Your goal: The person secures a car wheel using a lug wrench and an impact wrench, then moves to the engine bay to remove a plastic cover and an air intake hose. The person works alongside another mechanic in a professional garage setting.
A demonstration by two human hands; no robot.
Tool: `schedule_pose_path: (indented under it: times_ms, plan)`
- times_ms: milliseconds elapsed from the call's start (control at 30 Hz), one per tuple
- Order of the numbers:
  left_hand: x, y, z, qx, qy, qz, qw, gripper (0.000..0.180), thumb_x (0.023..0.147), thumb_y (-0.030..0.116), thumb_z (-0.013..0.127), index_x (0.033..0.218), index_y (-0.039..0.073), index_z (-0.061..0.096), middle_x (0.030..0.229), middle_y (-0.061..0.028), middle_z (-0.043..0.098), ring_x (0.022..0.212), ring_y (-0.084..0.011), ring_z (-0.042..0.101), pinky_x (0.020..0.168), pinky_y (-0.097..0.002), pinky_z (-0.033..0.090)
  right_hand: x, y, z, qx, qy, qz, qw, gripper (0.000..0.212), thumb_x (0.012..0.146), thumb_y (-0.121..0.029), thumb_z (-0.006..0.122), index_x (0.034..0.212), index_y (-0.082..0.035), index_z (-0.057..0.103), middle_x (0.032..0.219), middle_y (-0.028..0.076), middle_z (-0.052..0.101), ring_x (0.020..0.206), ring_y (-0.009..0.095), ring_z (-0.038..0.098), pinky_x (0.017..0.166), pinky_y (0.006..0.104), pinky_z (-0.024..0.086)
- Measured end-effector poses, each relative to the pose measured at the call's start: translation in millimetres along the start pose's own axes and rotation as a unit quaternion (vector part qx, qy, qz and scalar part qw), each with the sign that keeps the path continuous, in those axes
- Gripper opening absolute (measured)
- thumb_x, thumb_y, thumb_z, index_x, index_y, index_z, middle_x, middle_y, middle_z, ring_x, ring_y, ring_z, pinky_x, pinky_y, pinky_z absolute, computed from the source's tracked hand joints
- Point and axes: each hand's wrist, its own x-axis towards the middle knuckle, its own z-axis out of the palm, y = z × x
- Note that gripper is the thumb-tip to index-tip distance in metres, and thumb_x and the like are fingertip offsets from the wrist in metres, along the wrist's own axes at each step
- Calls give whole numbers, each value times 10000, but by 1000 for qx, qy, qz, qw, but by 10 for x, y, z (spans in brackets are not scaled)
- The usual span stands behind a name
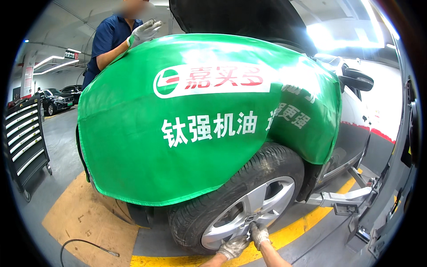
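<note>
A: What are you seeing at five o'clock?

B: A wheel [255,198]: broad, smooth silver spokes are radiating inside a ribbed, dusty black rubber tyre [189,224]. Toward eleven o'clock from it, a glossy green cover [213,106] is draping over in curved folds.

A: What is proving hard to make out?

B: The cover is hiding the bodywork beneath, the lower edge is cutting off both forearms [272,256], and the grimy pale gloves are masking the fingertips.

A: And the fingers?

B: The left hand [234,247] is lying at seven o'clock from the hub [251,218], over the lower rim. The right hand [259,236] is resting nearer, at five o'clock, fingers bending hubward. Whether either is gripping anything, I cannot tell.
</note>
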Motion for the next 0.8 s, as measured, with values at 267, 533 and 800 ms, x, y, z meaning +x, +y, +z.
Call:
schedule_pose_path:
  times_ms: [267, 533, 800]
  plan:
    - [66, 38, -47, -2, 15, 8, 1000, 491, 944, 137, 469, 1427, 88, 547, 1458, -135, 544, 1340, -282, 534, 1156, -387, 416, 117, 286, 84, 63, 78, -86, 991, 465, 1086, -398, 419, 972, -43, 697, 776, 74, 686, 652, 219, 685, 539, 398, 539]
    - [80, 52, -73, 42, -26, 5, 999, 516, 979, 232, 433, 1478, 131, 515, 1508, -128, 523, 1406, -268, 490, 1213, -436, 343, 380, 482, 11, -16, 70, -98, 993, 325, 1049, -231, 482, 1062, -3, 713, 1007, 210, 744, 843, 280, 748, 651, 419, 574]
    - [33, 6, 9, 3, -30, -16, 999, 512, 983, 195, 425, 1486, 141, 506, 1528, -139, 502, 1406, -293, 488, 1201, -433, 370, 257, 333, 38, 48, 44, -60, 996, 476, 1028, -450, 548, 1044, 1, 701, 886, 98, 695, 681, 200, 638, 593, 379, 529]
